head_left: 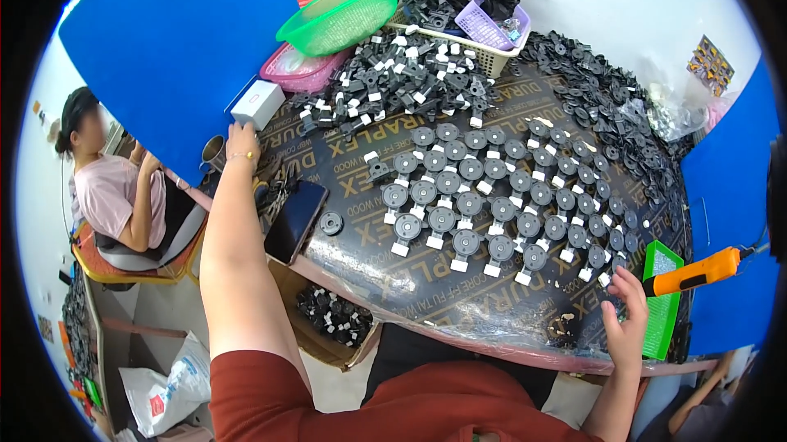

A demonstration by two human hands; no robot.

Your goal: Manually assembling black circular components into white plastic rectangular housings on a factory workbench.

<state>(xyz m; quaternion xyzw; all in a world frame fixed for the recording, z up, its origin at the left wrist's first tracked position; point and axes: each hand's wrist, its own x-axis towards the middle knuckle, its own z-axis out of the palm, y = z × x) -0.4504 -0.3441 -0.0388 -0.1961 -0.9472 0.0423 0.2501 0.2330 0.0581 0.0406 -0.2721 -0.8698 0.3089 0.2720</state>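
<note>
My left hand [243, 143] is stretched far out at the left, its fingers closed against the near end of a small white box [261, 104]; the fingertips are partly hidden. At the right, my right hand [628, 316] is raised over the table edge with thumb and fingers apart and nothing visible in it. Close by it are a green tray [653, 335] and an orange-and-black corded power tool [695, 271]. Round black parts with white tabs [466, 243] lie in several rows across the tabletop. One loose round black part [331, 223] sits apart near a dark phone [297, 221].
Heaped black-and-white parts [402, 73] lie at the back, beside a green basket [344, 15], a pink basket [299, 69] and a cream crate [488, 56]. More black parts [607, 97] line the right. A metal cup [215, 152] stands at left. A co-worker [115, 196] sits beyond the blue partition.
</note>
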